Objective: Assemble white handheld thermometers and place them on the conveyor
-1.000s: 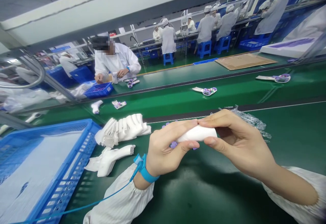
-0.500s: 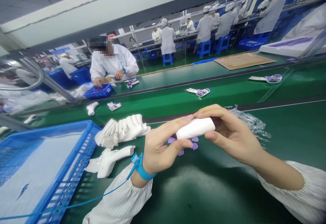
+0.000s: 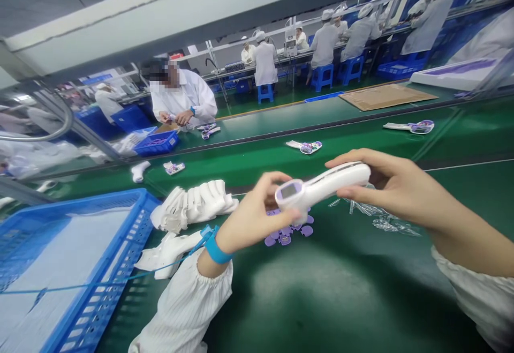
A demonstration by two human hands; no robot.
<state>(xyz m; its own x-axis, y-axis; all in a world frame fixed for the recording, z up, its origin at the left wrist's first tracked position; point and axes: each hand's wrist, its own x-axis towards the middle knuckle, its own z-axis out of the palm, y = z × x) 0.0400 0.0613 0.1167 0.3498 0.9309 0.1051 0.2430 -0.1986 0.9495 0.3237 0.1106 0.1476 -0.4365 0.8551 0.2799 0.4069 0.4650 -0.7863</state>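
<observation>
Both my hands hold a white infrared thermometer above the green table, its purple-rimmed grey screen facing up to the left. My left hand grips the screen end between thumb and fingers. Round the tail of the handle, my right hand is closed, thumb below and fingers on top. A dark slit runs along the handle's upper side. Under the thermometer lies a cluster of small purple plastic pieces, partly hidden by my left hand. White shell halves stand in a row to the left, with more shells nearer me.
A blue basket with white sheets fills the left. Clear plastic parts lie right of centre. Beyond, a green belt carries open thermometer halves. Across it a co-worker sits by a blue bin.
The thermometer has turned so its screen and handle show, and my hands have moved farther apart along it. Parts on the belt have shifted left. The co-worker's hand has left the blue bin.
</observation>
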